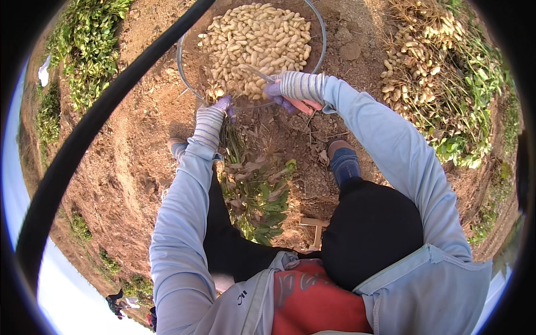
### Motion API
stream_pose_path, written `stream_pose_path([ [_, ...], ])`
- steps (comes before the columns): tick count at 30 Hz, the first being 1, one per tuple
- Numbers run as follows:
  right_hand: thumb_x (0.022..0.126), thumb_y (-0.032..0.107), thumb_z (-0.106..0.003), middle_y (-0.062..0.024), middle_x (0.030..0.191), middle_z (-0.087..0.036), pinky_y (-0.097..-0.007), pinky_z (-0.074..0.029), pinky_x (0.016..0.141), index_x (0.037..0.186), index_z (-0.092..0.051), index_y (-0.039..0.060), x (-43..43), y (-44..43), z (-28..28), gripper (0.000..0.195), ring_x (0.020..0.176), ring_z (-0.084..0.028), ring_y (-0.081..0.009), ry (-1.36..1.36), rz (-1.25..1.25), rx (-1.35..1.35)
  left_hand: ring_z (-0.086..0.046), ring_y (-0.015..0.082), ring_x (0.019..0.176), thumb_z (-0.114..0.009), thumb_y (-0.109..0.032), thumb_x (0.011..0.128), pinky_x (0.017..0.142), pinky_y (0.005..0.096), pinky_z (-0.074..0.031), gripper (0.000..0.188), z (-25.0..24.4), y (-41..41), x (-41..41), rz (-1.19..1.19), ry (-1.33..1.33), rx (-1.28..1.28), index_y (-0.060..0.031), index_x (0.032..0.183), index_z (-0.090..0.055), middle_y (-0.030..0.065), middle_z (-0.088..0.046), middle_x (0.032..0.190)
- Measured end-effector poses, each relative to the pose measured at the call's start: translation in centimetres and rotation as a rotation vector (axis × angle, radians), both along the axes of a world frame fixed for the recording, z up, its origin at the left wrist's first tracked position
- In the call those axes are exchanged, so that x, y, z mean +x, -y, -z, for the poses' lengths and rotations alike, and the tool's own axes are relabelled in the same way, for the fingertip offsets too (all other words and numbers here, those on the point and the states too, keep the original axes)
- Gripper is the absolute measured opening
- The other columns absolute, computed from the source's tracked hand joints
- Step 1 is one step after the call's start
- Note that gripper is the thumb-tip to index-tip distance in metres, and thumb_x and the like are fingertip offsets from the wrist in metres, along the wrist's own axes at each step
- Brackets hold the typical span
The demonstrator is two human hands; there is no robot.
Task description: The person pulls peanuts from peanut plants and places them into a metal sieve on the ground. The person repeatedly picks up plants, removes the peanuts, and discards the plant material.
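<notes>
My left hand [212, 119], in a striped knit glove with purple fingers, grips the stems of a peanut plant [255, 180]. Its leafy end hangs down between my legs, while a few pods and roots stick out beyond my fingers at the near left rim of a round see-through basin [324, 39]. In the basin lies a heap of unshelled peanuts [259, 39]. My right hand [295, 90], gloved alike, holds scissors [307, 104] with pinkish-red handles; the blades reach over the near side of the heap and look blurred.
Pulled peanut plants with pods [423, 67] are piled at right. Green plants [90, 50] grow at upper left. A wooden stool part [316, 228] shows between my legs. Dry soil [125, 155] surrounds me. Far off at lower left is a person [119, 302]. A black strap [104, 100] crosses the view.
</notes>
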State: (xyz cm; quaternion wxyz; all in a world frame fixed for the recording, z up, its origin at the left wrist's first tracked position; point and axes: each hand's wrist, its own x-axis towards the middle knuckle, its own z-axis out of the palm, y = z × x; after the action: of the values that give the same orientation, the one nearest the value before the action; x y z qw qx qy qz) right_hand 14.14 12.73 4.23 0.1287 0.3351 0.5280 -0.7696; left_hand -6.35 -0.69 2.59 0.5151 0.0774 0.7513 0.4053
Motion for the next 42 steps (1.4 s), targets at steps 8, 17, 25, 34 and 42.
stream_pose_path([
  [8, 0.08, 0.034, -0.049, -0.0068, 0.064, -0.055, -0.0285, -0.045, 0.05, 0.076, -0.055, 0.0029, -1.2, 1.4, -0.2, 0.032, 0.056, -0.054, -0.0173, 0.113, -0.291, 0.129, -0.051, 0.0168, 0.047, -0.065, -0.018, 0.072, 0.044, 0.0271, -0.041, 0.022, -0.7, -0.3, 0.8, 0.037, 0.026, -0.008, 0.0, 0.081, -0.054, 0.0062, -0.056, 0.06],
  [17, 0.081, 0.037, -0.04, -0.0167, 0.066, -0.057, -0.0368, -0.045, 0.061, 0.08, -0.057, -0.0016, -3.4, 1.7, -1.4, 0.042, 0.063, -0.057, -0.0282, -0.027, -0.555, 0.797, -0.048, 0.0149, 0.043, -0.061, -0.022, 0.076, 0.042, 0.026, -0.039, 0.02, -1.4, -0.3, 1.6, 0.173, -0.09, 0.048, -0.0049, 0.069, -0.055, 0.0033, -0.052, 0.054],
  [25, 0.081, 0.036, -0.044, -0.0185, 0.07, -0.059, -0.0379, -0.044, 0.065, 0.082, -0.059, -0.0021, -4.2, 2.4, 0.4, 0.041, 0.067, -0.058, -0.0309, 0.12, -0.446, 0.774, -0.053, 0.0163, 0.068, -0.065, -0.018, 0.071, 0.064, 0.0256, -0.043, 0.028, -1.3, -0.6, 2.4, 0.116, -0.019, -0.016, 0.0013, 0.088, -0.054, 0.0069, -0.059, 0.079],
  [34, 0.08, 0.031, -0.049, -0.0179, 0.073, -0.059, -0.0374, -0.045, 0.066, 0.087, -0.058, -0.0011, -4.1, 2.7, 0.8, 0.034, 0.069, -0.058, -0.0311, 0.066, -0.396, 0.763, -0.051, 0.0152, 0.047, -0.065, -0.019, 0.073, 0.042, 0.0264, -0.042, 0.019, 0.1, -0.1, 2.3, 0.098, -0.04, 0.072, -0.0034, 0.083, -0.058, 0.0039, -0.057, 0.063],
  [42, 0.08, 0.032, -0.047, -0.0178, 0.068, -0.058, -0.039, -0.045, 0.062, 0.084, -0.058, -0.0001, -4.4, 2.9, 6.7, 0.034, 0.065, -0.057, -0.0301, -0.074, -0.545, 0.925, -0.051, 0.0138, 0.049, -0.064, -0.019, 0.074, 0.043, 0.0259, -0.041, 0.02, -0.3, -0.1, 2.6, 0.114, 0.0, 0.121, -0.0026, 0.083, -0.058, 0.0032, -0.057, 0.064],
])
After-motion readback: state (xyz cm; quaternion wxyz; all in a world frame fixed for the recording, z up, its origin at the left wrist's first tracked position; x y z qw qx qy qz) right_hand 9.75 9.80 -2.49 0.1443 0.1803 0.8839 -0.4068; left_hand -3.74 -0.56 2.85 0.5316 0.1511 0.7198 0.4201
